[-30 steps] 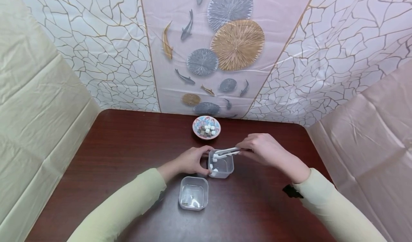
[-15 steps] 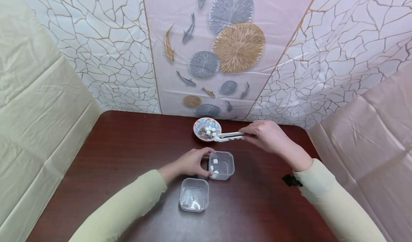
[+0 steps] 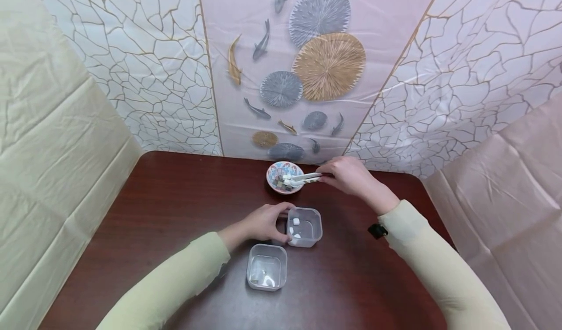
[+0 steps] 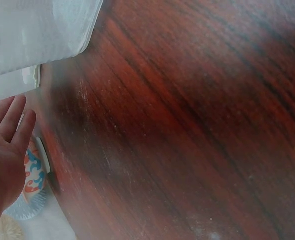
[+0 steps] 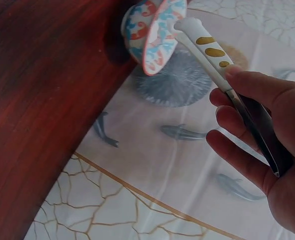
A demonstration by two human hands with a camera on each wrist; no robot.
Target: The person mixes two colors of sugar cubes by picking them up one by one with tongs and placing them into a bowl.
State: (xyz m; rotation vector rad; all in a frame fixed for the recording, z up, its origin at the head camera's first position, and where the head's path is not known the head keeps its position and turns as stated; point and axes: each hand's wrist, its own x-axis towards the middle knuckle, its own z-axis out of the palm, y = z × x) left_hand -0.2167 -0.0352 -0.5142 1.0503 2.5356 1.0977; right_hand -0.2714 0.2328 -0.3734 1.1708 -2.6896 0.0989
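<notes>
My right hand (image 3: 349, 174) pinches a pair of tongs (image 3: 309, 177) between thumb and fingers. Their white tips dip into a patterned bowl (image 3: 273, 170) among white and brown cubes. In the right wrist view the tongs (image 5: 212, 55) show gold spots and a metal back end, with the tips at the rim of the bowl (image 5: 137, 32). With thumb and fingers spread around its left side, my left hand (image 3: 263, 222) holds a clear plastic container (image 3: 305, 243). Several white cubes (image 3: 296, 221) lie inside it. The left wrist view shows that hand (image 4: 7, 145) beside the plastic wall (image 4: 42, 30).
A second clear container (image 3: 267, 287) stands nearer the front edge, with a small brownish piece at its bottom. All of it rests on a dark red wooden table (image 3: 175, 208). Cloth screens (image 3: 505, 174) surround the table's back and sides.
The tongs let a white cube drop into the held container, then my right hand carried them back and up to the bowl, their tips now among its cubes. The left hand stayed at the container.
</notes>
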